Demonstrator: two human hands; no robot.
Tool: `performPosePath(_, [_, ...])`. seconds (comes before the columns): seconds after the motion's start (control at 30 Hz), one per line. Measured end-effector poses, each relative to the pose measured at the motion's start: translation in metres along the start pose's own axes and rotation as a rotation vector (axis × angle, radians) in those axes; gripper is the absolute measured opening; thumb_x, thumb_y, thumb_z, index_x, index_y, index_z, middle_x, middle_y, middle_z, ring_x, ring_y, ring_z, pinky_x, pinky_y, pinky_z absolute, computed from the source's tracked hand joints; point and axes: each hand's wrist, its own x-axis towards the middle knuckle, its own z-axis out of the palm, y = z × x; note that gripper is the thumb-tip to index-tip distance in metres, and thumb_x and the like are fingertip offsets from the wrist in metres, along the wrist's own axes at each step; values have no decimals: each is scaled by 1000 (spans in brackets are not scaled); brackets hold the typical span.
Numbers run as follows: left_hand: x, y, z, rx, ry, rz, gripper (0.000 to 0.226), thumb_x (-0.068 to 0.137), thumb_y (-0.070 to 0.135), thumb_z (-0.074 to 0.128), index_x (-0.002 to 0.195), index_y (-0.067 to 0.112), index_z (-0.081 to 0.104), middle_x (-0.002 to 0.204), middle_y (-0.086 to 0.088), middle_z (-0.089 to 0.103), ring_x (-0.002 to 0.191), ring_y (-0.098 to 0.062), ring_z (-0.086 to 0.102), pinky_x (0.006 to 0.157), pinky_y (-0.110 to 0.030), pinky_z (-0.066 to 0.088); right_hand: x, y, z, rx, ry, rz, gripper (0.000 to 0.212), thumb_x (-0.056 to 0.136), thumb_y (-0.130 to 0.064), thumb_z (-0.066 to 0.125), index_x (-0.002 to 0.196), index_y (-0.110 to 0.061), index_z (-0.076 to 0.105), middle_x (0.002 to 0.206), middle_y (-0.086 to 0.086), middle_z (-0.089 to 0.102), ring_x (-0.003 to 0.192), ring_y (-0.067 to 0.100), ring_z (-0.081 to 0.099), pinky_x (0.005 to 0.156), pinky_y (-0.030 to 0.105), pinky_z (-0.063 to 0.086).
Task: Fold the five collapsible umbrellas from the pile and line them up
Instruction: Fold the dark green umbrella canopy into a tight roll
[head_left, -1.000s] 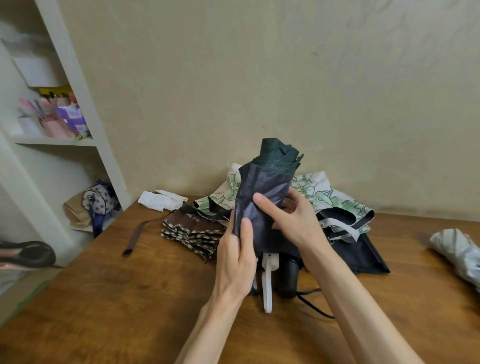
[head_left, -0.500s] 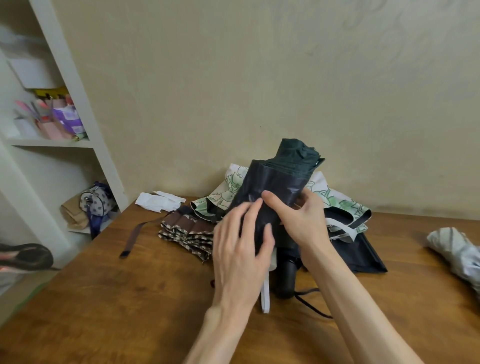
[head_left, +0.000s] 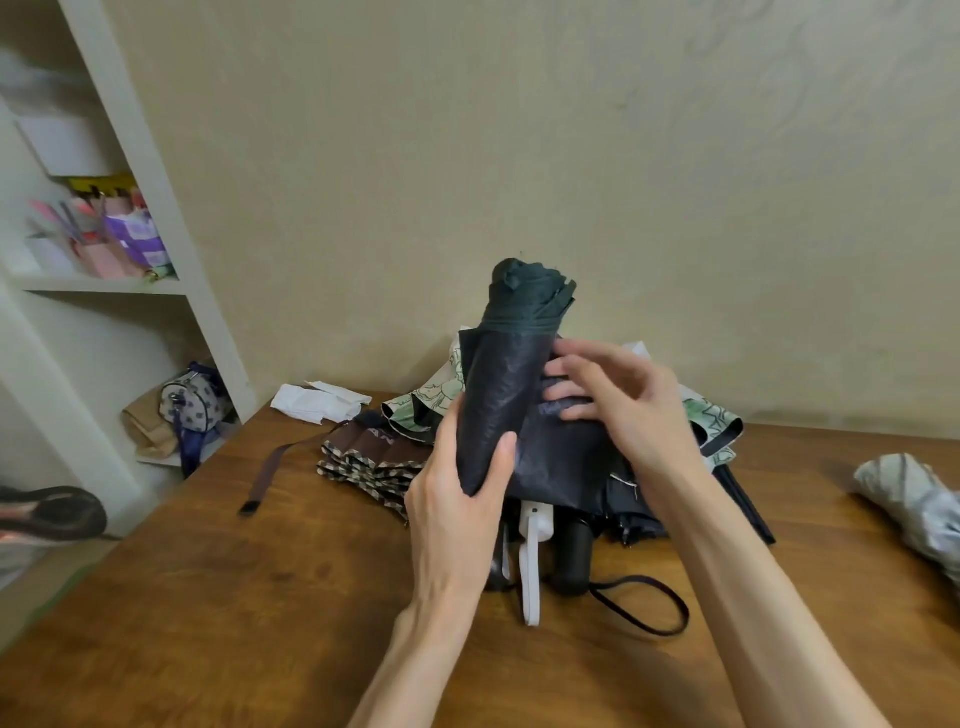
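My left hand (head_left: 457, 499) fingers wrap dark umbrella (head_left: 506, 395), upright over bench (head_left: 260, 597); right hand (head_left: 623, 410) fingers loose, brushing its fabric.

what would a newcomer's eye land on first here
First, the dark umbrella, rolled and held upright at the centre: the left hand grips its lower part, while the right hand, fingers spread and blurred, is at its right side. Behind it on the wooden table lies a pile with a green floral umbrella and a brown checked umbrella. A silver-grey umbrella lies apart at the right edge.
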Motion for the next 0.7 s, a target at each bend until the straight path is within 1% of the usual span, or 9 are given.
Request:
performPosePath(0.1, [0,-3,-1,78,15,67,68,96,54,63,156,24,50,135,5,71,117,2,65,95,0,44,-1,-5,-4,-58,38,-44,40,92,-25,83,129,-21,69,107,7,76,91,11,74,71,22,59])
performPosePath(0.2, [-7,-4,6,207,-2,182,73,94,54,67,154,15,53,136,-3,72,112,-13,73,93,-12,52,-6,-5,12,-69,43,16,57,81,-31,93,127,-28,60,105,-14,75,93,-4,73,76,16,57])
performPosePath(0.27, [-15,-4,13,298,4,260,74,93,53,69,151,9,56,133,-6,73,106,-20,77,84,-26,60,-8,-1,26,-79,223,8,58,76,-34,95,119,-28,57,100,-17,75,94,-3,72,84,28,61])
performPosePath(0.33, [-21,-5,18,365,24,332,74,92,52,69,148,5,58,129,-8,75,101,-21,79,78,-28,62,-9,1,34,-83,411,21,65,71,-42,92,119,-27,51,102,-13,71,99,6,71,92,42,61])
performPosePath(0.43, [-22,-7,20,405,43,404,73,96,52,68,154,10,54,129,-6,75,95,-18,79,71,-29,63,-6,2,31,-96,516,51,65,74,-38,91,120,-27,47,107,-12,64,106,14,66,99,45,57])
performPosePath(0.5, [-22,-10,21,406,9,433,66,102,51,66,159,23,48,134,-2,71,94,-17,77,71,-32,66,-5,2,25,-114,477,63,66,72,-41,93,120,-27,49,109,-11,65,108,15,67,99,46,57])
performPosePath(0.57, [-21,-13,20,386,-8,416,61,104,48,66,159,31,47,134,2,68,94,-14,75,74,-31,65,-3,0,17,-96,357,74,64,74,-40,95,121,-27,53,111,-10,70,105,10,70,94,39,60])
performPosePath(0.63, [-17,-14,17,302,17,336,61,100,43,70,157,31,51,131,4,70,99,-8,72,82,-22,62,-1,-2,6,-54,151,55,56,81,-35,92,126,-28,59,114,-12,75,105,4,73,88,26,60])
performPosePath(0.7, [-12,-11,14,143,60,233,61,97,38,75,154,31,55,132,10,70,111,2,67,92,-11,53,0,-1,-7,-67,-26,-4,56,86,-37,87,136,-29,62,120,-11,77,115,2,71,95,24,55])
